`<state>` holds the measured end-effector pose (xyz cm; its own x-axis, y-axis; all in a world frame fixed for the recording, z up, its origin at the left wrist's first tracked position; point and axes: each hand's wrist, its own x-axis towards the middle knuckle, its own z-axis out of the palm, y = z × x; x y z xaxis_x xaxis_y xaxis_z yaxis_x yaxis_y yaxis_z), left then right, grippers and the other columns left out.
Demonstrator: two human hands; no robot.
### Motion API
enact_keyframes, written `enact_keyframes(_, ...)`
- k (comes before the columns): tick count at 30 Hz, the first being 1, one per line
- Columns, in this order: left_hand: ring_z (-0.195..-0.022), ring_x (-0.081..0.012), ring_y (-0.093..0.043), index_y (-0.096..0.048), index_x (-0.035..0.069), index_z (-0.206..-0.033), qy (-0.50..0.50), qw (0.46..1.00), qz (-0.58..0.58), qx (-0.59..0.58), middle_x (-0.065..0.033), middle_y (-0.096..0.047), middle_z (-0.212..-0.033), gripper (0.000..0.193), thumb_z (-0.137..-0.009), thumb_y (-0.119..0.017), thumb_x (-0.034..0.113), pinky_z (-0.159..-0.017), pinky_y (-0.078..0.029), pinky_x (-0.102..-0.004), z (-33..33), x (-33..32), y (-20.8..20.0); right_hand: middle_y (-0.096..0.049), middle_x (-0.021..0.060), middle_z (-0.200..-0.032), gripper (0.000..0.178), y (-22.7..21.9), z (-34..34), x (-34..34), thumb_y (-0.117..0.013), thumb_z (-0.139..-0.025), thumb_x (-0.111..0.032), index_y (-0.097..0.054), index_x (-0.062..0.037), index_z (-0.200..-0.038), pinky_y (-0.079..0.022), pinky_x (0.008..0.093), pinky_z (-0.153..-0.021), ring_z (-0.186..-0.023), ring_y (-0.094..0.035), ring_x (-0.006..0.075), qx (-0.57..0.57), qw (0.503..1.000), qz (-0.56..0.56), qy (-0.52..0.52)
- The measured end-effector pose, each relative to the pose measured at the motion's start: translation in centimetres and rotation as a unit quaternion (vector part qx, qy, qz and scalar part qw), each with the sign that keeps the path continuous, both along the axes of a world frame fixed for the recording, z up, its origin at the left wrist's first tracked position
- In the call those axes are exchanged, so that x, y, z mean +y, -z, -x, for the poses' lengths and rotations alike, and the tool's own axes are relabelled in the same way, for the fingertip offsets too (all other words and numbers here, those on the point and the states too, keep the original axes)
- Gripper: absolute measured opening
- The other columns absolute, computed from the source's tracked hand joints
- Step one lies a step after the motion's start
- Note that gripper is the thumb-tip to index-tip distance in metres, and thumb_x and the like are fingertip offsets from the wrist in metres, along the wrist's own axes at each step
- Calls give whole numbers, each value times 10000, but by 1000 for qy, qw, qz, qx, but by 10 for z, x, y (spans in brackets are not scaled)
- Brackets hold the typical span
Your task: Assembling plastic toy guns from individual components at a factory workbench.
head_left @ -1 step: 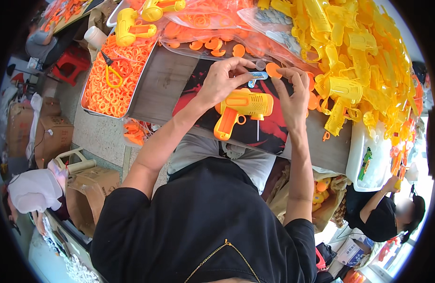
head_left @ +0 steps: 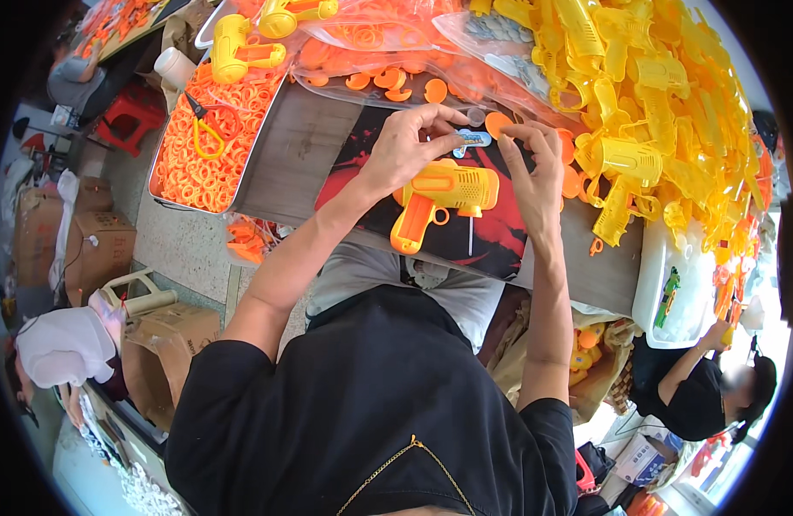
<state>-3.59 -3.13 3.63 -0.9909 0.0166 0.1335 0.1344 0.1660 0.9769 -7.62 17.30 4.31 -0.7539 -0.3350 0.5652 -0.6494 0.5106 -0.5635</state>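
My left hand (head_left: 414, 144) pinches one end of a small blue-and-white cloud-shaped sticker (head_left: 476, 139) above the dark mat. Opposite it, my right hand (head_left: 536, 159) has thumb and forefinger slightly apart, their tips just right of the sticker. No object shows between them. Close to those fingertips is an orange disc (head_left: 497, 124), partly behind the forefinger. Below both hands a yellow toy gun body (head_left: 452, 191) with an orange grip panel lies on its side, grip toward me, touched by neither hand. A small clear disc (head_left: 476, 116) sits beyond the sticker.
A tray of orange rings (head_left: 199, 163) with scissors (head_left: 209, 133) on top stands left. Yellow shells (head_left: 646, 95) are heaped at right, beside a white bin (head_left: 685, 292). Bags of orange parts (head_left: 362, 39) lie at the back. Another person (head_left: 702, 383) works at right.
The sticker has turned and shows more of its face. My right fingertips have shifted slightly, and the left hand has hardly moved. The toy gun body stays in place.
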Motion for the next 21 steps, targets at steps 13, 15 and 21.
enact_keyframes(13, -927, -212, -618, -724, 77, -1022, -22, 914, 363, 180, -26, -662, -982, 264, -802, -800, 202, -915, -459, -362, -59, -27, 14, -512, 54, -1243, 207, 21, -28, 42, -756, -869, -209, -691, -12, -866, -404, 274, -886, -1040, -499, 104, -326, 935, 137, -16)
enact_keyframes(15, -914, -197, -612, -731, 92, -1002, -31, 910, 371, 181, -2, -658, -976, 246, -801, -799, 216, -909, -447, -356, -62, -22, 15, -512, 76, -1279, 230, 25, -30, 43, -762, -860, -233, -694, -13, -867, -403, 305, -952, -1114, -508, 134, -335, 934, 127, -5)
enact_keyframes(21, -883, -197, -590, -737, 106, -987, -30, 918, 356, 172, 0, -632, -951, 222, -796, -800, 201, -876, -455, -347, -57, -21, 25, -499, 110, -1354, 270, 39, -30, 42, -772, -846, -287, -702, -28, -873, -381, 367, -1025, -1223, -478, 199, -309, 945, 103, 22)
